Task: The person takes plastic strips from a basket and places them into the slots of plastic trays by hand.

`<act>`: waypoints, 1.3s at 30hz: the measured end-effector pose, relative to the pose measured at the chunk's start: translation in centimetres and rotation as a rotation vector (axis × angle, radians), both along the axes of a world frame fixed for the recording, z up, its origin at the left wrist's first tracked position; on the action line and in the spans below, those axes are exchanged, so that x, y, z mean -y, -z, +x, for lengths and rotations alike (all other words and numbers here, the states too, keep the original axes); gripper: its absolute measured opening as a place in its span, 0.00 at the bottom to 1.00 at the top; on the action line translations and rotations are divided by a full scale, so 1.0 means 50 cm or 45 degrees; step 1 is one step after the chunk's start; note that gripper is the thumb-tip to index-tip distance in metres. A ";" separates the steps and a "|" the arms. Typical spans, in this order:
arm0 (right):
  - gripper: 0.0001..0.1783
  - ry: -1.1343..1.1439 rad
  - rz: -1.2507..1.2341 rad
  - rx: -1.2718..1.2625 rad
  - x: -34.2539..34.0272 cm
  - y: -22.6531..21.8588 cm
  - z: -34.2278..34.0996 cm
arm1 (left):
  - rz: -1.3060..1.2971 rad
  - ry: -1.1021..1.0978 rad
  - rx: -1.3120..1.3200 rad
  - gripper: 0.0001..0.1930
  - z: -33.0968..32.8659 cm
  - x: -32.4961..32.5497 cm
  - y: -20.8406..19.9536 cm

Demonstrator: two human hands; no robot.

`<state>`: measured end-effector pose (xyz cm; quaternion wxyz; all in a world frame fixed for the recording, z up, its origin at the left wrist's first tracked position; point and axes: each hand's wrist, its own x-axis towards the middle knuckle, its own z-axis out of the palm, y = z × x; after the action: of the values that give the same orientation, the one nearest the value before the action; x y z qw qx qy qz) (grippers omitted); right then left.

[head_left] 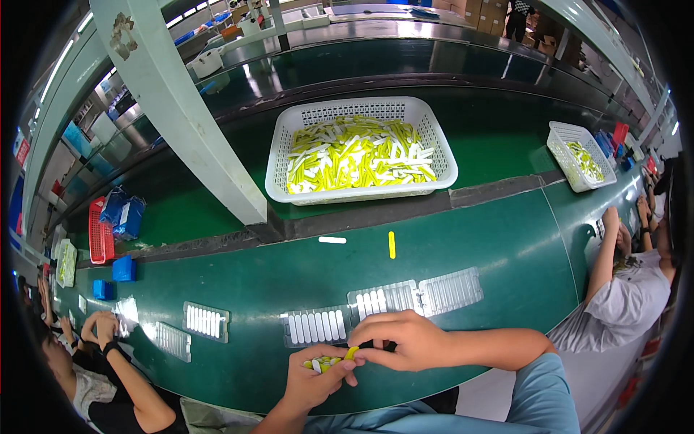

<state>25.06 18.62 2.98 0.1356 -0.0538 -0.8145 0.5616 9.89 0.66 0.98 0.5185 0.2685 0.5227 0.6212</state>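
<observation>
A yellow strip [351, 353] sits where the two hands meet, low over the worktop [506, 246], with the right hand [405, 340] pinching it between thumb and finger. The left hand [316, 380] has its grip curled around a bunch of yellow and white strips [323, 363]. From the hands, a clear tray [314, 329] with a row of white strips lies just beside them at 10 o'clock; an opened clear case [397, 297] runs from 1 to 2 o'clock, its near half partly filled with white strips. Farther out near 12 o'clock, a loose white strip [332, 240] and a loose yellow one lie well apart. Beyond them, also at 12, stands a big white basket [361, 194] heaped with yellow and white strips, with a pale post [181, 108] rising at 11. Two more clear trays lie between 9 and 10 o'clock, and a red basket [101, 235] and two blue boxes stand farther off toward 10. A smaller white basket [575, 166] stands between 1 and 2; co-workers sit near 9 and 3.
</observation>
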 end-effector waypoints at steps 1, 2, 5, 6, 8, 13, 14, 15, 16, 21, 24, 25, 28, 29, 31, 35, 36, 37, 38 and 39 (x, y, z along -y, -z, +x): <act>0.15 0.007 -0.048 -0.054 -0.003 0.005 0.000 | -0.037 0.002 0.136 0.05 0.000 -0.001 -0.001; 0.15 0.008 -0.046 -0.054 -0.008 0.008 0.000 | -0.073 0.001 0.270 0.05 -0.002 -0.002 -0.001; 0.09 0.340 -0.039 -0.328 -0.058 0.004 -0.002 | -0.048 -0.006 0.470 0.05 -0.015 0.003 0.013; 0.07 0.478 -0.034 -0.380 -0.090 -0.006 -0.001 | -0.046 -0.007 0.472 0.05 -0.019 0.006 0.018; 0.05 0.444 -0.610 -0.150 -0.136 -0.049 0.023 | -0.053 -0.021 0.514 0.06 -0.024 0.007 0.028; 0.05 0.011 -0.655 0.226 -0.105 -0.026 0.026 | -0.170 0.007 0.491 0.07 -0.012 -0.014 0.022; 0.05 0.016 -0.657 0.228 -0.087 -0.025 0.019 | -0.254 0.052 0.466 0.07 -0.007 -0.022 0.012; 0.05 -0.027 -0.432 0.290 -0.071 -0.026 0.012 | -0.258 0.055 0.468 0.07 -0.004 -0.029 0.002; 0.05 -0.070 -0.207 0.350 -0.061 -0.028 0.009 | -0.264 0.120 0.429 0.08 -0.001 -0.036 -0.008; 0.04 0.215 0.032 0.143 -0.066 -0.050 0.017 | -0.218 0.166 0.319 0.09 -0.030 -0.055 -0.024; 0.02 0.469 -0.270 -0.036 -0.108 -0.049 0.018 | -0.190 0.191 0.231 0.05 -0.053 -0.075 -0.034; 0.02 0.434 -0.464 0.018 -0.133 -0.047 0.021 | -0.194 0.188 0.222 0.06 -0.058 -0.083 -0.034; 0.01 0.263 -0.613 0.147 -0.188 -0.026 0.030 | -0.205 0.205 0.249 0.07 -0.065 -0.089 -0.015; 0.02 0.206 -0.254 0.253 -0.190 -0.022 0.026 | -0.218 0.216 0.283 0.07 -0.065 -0.086 -0.007; 0.06 0.120 0.233 0.453 -0.181 -0.020 0.014 | -0.222 0.220 0.280 0.08 -0.060 -0.078 0.002; 0.19 0.144 0.885 0.081 -0.157 0.017 -0.004 | -0.216 0.226 0.260 0.08 -0.055 -0.071 0.004; 0.19 0.140 0.887 0.080 -0.157 0.016 -0.008 | -0.214 0.222 0.260 0.08 -0.057 -0.071 0.005; 0.20 0.163 0.840 0.080 -0.158 0.015 -0.011 | -0.203 0.226 0.233 0.09 -0.058 -0.070 0.007; 0.21 0.185 0.793 0.080 -0.159 0.014 -0.014 | -0.192 0.229 0.206 0.10 -0.058 -0.070 0.009; 0.21 0.181 0.796 0.079 -0.160 0.013 -0.013 | -0.189 0.225 0.207 0.10 -0.057 -0.070 0.009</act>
<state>24.41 26.62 2.33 0.1595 -0.0833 -0.9455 0.2715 7.05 4.17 0.53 0.6302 0.2232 0.4978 0.5525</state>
